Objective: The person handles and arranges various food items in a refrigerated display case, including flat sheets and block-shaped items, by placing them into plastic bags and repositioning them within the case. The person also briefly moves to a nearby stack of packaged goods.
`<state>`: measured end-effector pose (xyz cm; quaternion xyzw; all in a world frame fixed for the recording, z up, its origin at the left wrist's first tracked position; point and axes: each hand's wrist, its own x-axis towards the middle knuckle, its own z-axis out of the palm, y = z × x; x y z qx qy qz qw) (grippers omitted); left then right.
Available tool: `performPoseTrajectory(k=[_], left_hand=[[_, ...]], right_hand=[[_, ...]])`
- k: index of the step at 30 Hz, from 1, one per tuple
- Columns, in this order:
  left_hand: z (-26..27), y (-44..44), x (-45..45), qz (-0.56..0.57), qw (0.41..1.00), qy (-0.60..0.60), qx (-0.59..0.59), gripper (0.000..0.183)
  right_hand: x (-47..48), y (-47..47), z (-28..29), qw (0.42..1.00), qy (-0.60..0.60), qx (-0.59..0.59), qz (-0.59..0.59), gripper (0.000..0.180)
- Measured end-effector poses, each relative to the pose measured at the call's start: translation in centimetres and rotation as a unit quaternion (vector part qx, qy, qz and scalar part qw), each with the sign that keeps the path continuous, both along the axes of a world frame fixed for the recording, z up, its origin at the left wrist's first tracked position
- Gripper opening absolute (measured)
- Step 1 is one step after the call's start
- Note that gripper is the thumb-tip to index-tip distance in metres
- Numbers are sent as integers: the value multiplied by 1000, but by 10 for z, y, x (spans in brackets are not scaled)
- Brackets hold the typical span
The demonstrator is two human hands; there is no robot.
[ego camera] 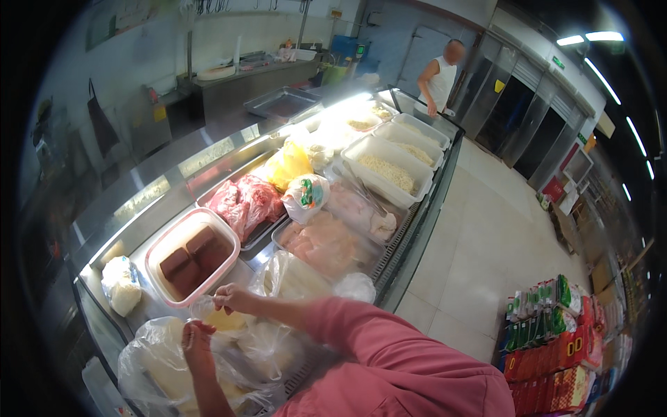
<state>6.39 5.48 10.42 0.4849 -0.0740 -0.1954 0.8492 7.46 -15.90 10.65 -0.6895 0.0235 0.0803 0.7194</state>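
My left hand point(198, 341) and my right hand point(232, 301) pinch the top edge of a clear plastic bag point(225, 319) with pale yellow food in it. Around it, in the display case, lie a large clear bag of pale sheets point(167, 365), a knotted clear bag point(271, 346) and another clear bag point(292, 276) under my right forearm. Just beyond my hands stands a white tub with a red rim point(151, 271), holding dark red-brown blocks point(193, 255) in liquid.
A wrapped white bundle point(121, 286) lies at the case's left end. Beyond are raw red meat point(242, 200), a tray of pale meat point(323, 242), tongs point(365, 187) and white tubs point(385, 169). A person point(440, 78) stands at the far end. Packaged goods point(552, 339) are stacked at right.
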Motion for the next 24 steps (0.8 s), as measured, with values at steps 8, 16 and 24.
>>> performPoseTrajectory(k=[8, 16, 24], left_hand=[[-7, -35, 7, -72, 984, -96, 133, 58], [-21, -42, 48, -121, 985, -51, 114, 50], [-42, -44, 58, 1, 922, -275, 272, 22]], right_hand=[[-2, 0, 1, 989, 78, 110, 58, 24], [-2, 6, -18, 950, 106, 264, 125, 24], [15, -14, -26, 992, -15, -42, 115, 18]])
